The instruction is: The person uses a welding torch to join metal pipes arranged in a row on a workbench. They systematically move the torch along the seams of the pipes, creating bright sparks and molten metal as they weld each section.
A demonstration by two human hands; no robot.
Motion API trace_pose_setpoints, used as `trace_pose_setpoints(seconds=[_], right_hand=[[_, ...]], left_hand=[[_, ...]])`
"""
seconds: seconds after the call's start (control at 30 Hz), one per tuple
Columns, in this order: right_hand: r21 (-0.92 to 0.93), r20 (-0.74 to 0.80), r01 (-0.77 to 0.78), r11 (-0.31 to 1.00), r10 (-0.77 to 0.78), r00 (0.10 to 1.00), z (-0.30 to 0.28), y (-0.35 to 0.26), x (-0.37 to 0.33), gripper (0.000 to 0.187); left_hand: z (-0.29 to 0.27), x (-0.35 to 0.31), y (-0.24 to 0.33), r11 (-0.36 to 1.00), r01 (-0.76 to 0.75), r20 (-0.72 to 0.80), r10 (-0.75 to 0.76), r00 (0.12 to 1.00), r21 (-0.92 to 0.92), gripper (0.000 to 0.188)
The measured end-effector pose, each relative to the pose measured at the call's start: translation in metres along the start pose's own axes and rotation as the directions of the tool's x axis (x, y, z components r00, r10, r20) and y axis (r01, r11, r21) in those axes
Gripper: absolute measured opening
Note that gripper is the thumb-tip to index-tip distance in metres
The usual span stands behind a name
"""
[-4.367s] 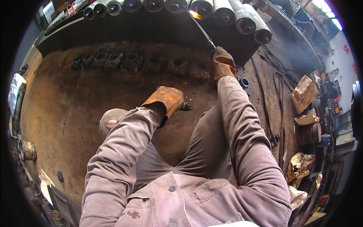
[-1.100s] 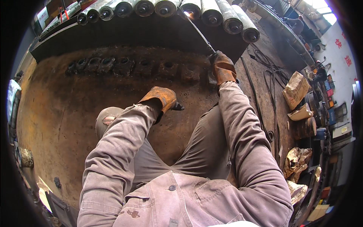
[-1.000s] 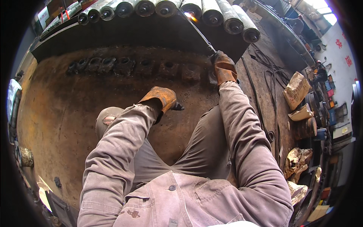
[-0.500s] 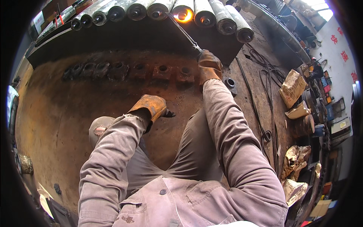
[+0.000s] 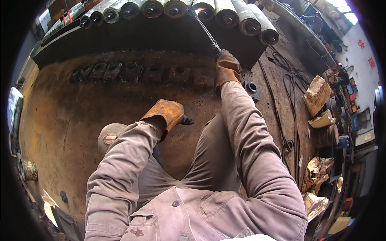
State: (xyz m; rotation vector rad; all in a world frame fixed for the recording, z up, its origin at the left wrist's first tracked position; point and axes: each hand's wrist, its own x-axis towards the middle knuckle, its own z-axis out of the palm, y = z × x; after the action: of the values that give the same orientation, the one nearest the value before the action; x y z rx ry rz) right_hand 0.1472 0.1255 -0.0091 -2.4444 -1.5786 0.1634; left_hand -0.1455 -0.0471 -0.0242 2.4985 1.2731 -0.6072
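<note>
My right hand [image 5: 228, 68], in a brown leather glove, is stretched forward and wrapped round the near end of a thin, long-tubed gas torch [image 5: 204, 29]. Its far end reaches the face of a steel roller [image 5: 204, 12], where a small orange-white glow shows. More such rollers [image 5: 175, 9] lie side by side in that row, ends toward me. My left hand [image 5: 167, 113], in a stained orange-brown glove, hovers over the plate by my left knee. Its fingers look curled, with a blackened tip showing; their inner side is hidden.
Several dark square blocks with round holes [image 5: 132, 72] stand in a line on the rusty plate [image 5: 72, 120]. Another holed block [image 5: 252, 89] sits by my right forearm. Black hoses [image 5: 290, 84] run along the right, near torn paper sacks [image 5: 317, 92]. Other people are far right.
The torch tip and my right hand have shifted slightly right. The bright orange glow on the roller's end has shrunk to a small spot. The whole view has turned a little.
</note>
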Motion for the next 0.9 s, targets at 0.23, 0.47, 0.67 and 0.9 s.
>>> trace_pose_setpoints(seconds=[0.23,0.47,0.67,0.9], right_hand=[[0.309,-0.004,0.026,0.951,-0.026,1.000,0.034,0.024,0.010,0.049],[0.362,0.147,-0.068,0.930,0.015,0.989,0.019,0.048,0.018,0.059],[0.359,0.136,-0.007,0.933,-0.045,0.990,0.004,0.038,-0.004,0.062],[0.343,0.185,-0.128,0.931,0.066,0.980,0.011,0.039,0.020,0.063]], left_hand=[[-0.006,-0.006,-0.001,1.000,0.006,0.033,-0.007,0.999,0.028,0.032],[-0.022,-0.016,0.004,0.988,-0.098,0.088,0.087,0.992,0.123,0.040],[0.005,0.014,-0.002,0.996,0.019,0.109,-0.028,0.994,0.083,0.068],[0.002,0.004,0.003,1.000,0.005,0.056,-0.006,0.998,0.013,0.032]])
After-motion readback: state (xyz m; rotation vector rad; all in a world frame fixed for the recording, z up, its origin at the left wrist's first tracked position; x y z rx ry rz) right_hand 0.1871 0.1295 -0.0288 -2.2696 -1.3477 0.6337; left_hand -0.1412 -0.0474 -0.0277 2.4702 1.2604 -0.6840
